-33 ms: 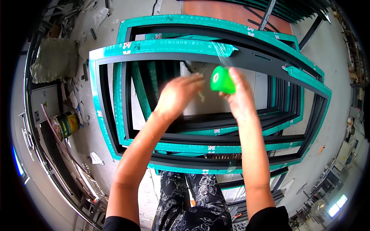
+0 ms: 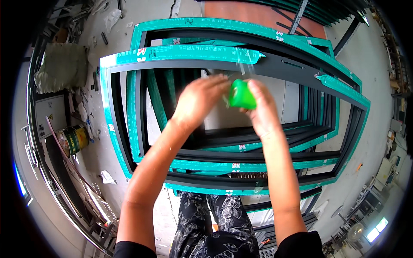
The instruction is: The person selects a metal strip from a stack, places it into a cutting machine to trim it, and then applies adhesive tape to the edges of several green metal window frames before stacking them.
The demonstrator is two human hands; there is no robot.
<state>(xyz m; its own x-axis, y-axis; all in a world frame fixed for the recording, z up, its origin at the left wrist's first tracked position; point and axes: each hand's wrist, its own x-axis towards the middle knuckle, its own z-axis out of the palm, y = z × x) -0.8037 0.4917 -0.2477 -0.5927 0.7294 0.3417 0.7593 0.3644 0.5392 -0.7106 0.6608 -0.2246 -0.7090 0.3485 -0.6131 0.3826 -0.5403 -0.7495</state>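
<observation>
The right hand (image 2: 258, 107) clasps a small bright green roll of plastic tape (image 2: 241, 94), fingers curled round its far side and thumb near its core. The left hand (image 2: 200, 101) meets it from the left; its fingertips sit at the roll's edge, apparently pinching a loose end, though motion blur hides whether they are clenched or merely touching. A wisp of clear film (image 2: 245, 64) rises just above the roll, near the centre of the frame.

Judging from this, the film end wants a firm pinch close to the roll, pulled level and taut so it does not fold on itself, with the roll kept free to turn.

The roll looks smooth, glossy and slightly translucent. Beneath the hands lies a stack of dark rectangular metal window frames (image 2: 297, 64), matt and sharp-edged, their faces covered in teal protective film (image 2: 180, 53) that is partly peeled at the upper right. A yellow-green tin can (image 2: 74, 139) stands on the dusty grey concrete floor (image 2: 103, 150) at the left. Black floral-patterned trousers (image 2: 215, 228) show at the bottom centre.
</observation>
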